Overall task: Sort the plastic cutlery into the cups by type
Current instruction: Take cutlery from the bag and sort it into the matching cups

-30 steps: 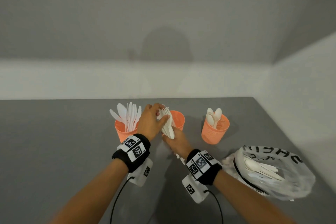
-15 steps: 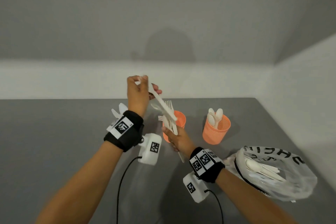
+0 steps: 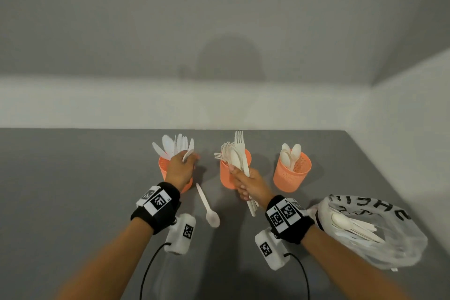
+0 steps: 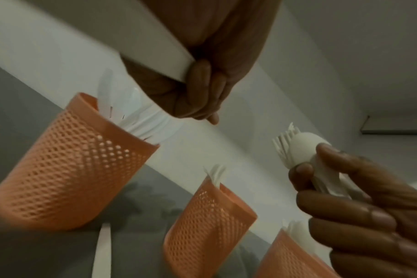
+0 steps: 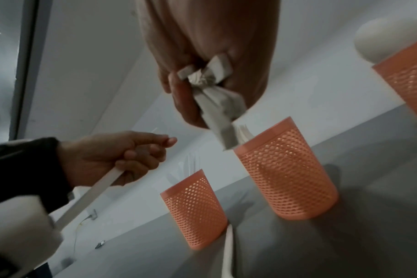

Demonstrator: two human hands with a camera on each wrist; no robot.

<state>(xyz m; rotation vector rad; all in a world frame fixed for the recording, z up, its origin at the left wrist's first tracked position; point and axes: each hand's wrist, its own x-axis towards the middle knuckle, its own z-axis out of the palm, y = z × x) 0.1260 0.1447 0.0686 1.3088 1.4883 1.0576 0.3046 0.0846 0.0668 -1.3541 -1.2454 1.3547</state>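
Observation:
Three orange mesh cups stand in a row. The left cup (image 3: pixel 163 168) holds knives, the middle cup (image 3: pixel 226 178) forks, the right cup (image 3: pixel 292 174) spoons. My left hand (image 3: pixel 187 165) grips one white knife (image 4: pixel 155 56) just over the left cup (image 4: pixel 71 169), blade tip up and handle back along the wrist. In front of the middle cup (image 5: pixel 286 173) my right hand (image 3: pixel 239 182) grips a bundle of forks and a spoon (image 3: pixel 237 153) by the handles (image 5: pixel 210 84). One loose spoon (image 3: pixel 207 204) lies on the table between the hands.
A crumpled clear plastic bag (image 3: pixel 379 248) with more white cutlery (image 3: pixel 350 225) lies at the right, near the wall. The grey table (image 3: pixel 73 190) meets a pale wall behind the cups and on the right.
My left hand pulled a knife up out of the bundle, then came down to the left cup with it. A spoon now lies on the table. The right hand moved little.

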